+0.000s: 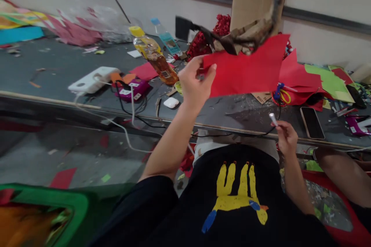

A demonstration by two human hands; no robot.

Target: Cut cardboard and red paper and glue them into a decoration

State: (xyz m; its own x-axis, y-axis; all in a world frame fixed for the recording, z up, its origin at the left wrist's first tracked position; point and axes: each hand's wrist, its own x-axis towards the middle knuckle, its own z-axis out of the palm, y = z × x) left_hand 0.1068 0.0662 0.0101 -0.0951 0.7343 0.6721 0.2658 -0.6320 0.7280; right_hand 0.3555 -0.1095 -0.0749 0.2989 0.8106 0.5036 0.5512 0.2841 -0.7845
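Observation:
My left hand pinches the left edge of a red paper sheet, raised over the dark table. Thumb and fingers close on the sheet's corner. Lower right, by the table's front edge, my right hand has its fingers closed on a small white stick-like object that points up and left. Blue-and-yellow scissors lie beyond my right hand. A dark brown, twig-like structure stands behind the sheet and partly overlaps its top edge.
Bottles, a white power strip, a purple socket block and a white case are on the left. A phone and green paper lie right. Cables cross the front edge. Another person's arm is at right.

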